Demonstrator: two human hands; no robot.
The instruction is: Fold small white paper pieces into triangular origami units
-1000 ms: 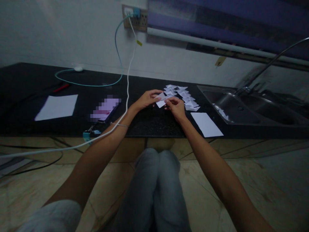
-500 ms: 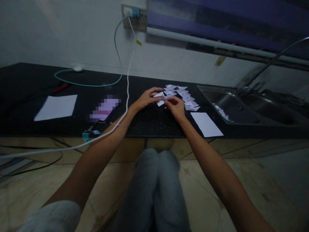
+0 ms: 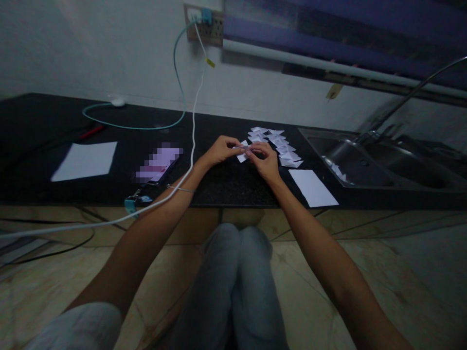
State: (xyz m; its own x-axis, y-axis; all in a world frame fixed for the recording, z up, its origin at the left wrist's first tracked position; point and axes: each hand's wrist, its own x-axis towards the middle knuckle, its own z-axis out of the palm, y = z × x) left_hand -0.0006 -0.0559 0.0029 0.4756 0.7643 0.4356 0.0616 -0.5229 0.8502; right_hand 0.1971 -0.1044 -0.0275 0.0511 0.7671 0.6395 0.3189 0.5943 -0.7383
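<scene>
A small folded piece of white paper point(image 3: 243, 156) is pinched between both my hands above the dark counter. My left hand point(image 3: 222, 149) grips its left side with thumb and fingers. On the other side, my right hand point(image 3: 266, 159) holds the paper's right edge, fingers closed on it. Part of the paper is hidden by the fingertips. Just beyond and to the right lie several folded white paper pieces point(image 3: 283, 148), set in overlapping rows. A flat white paper strip point(image 3: 313, 187) rests to the right of my right hand.
A white sheet point(image 3: 85, 160) and a phone point(image 3: 160, 165) lie on the dark counter point(image 3: 233, 187) to the left. A white cable point(image 3: 193, 131) hangs across my left forearm. A steel sink point(image 3: 350, 163) is at the right, with paper bits on its edge.
The paper in my hands has been folded over and now shows a smaller face. My left fingers have curled in closer to it, and my right fingers have shifted up along it.
</scene>
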